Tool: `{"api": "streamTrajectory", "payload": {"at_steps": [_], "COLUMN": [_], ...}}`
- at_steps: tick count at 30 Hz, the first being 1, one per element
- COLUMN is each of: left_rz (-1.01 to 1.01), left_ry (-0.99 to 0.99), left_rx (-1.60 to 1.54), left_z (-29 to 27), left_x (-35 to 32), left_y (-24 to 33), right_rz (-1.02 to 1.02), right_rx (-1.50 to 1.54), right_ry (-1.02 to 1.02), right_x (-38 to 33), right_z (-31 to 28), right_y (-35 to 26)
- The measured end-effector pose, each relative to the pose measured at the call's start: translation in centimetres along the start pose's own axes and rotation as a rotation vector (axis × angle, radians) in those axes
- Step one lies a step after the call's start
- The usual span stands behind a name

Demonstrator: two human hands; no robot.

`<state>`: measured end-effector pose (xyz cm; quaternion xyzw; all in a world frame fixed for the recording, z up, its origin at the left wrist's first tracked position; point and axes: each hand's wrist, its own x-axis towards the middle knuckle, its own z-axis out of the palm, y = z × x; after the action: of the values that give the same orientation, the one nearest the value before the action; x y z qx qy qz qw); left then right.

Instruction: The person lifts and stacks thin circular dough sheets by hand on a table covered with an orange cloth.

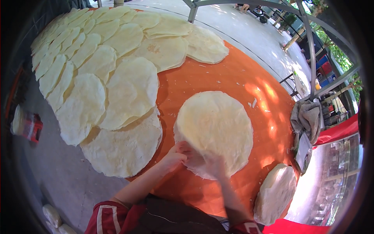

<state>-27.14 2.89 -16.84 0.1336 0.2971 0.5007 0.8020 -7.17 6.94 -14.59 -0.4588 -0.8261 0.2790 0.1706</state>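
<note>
Centre sheet (220,124): cream, faintly mottled with white. Overlapping sheets (132,89): pale ivory to light yellow, one bearing a tan blotch. Lower-right sheet (274,195): off-white. Tabletop (194,80): plain orange, dappled with bright sunlight, flecked white. Left sleeve (105,222): dark red with off-white stripes. Garment front (171,218): blackish brown. Bundled cloth (307,115): grey. Left-hand ground (78,171): grey. Side drape (337,130): bright red.

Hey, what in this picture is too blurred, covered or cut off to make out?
All in the head view:
Right hand: motion blur hides its exact grip.
Centre round: its top covers whatever lies beneath.
Overlapping rounds: upper ones hide parts of lower ones.
Lowest pale bundle: the lower edge cuts it off.
</note>
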Motion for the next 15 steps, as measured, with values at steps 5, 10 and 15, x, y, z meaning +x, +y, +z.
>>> {"api": "streamTrajectory", "payload": {"at_steps": [5,10,15], "left_rz": [-0.003,0.319,0.370], "left_ry": [0.168,0.500,0.589], "left_rx": [0.174,1.119,0.577], "left_z": [0.1,-0.3,-0.3], "left_x": [0.5,0.6,0.8], "left_y": [-0.9,0.3,3.1], "right_rz": [0.284,-0.442,-0.289], "right_rx": [0.032,-0.587,-0.668], "right_ry": [0.018,0.218,0.134], "right_x": [5.5,5.2,2.6], "right_z": [-22.6,-24.4,-7.8], "right_y": [-2.9,-10.1,-4.1]}}
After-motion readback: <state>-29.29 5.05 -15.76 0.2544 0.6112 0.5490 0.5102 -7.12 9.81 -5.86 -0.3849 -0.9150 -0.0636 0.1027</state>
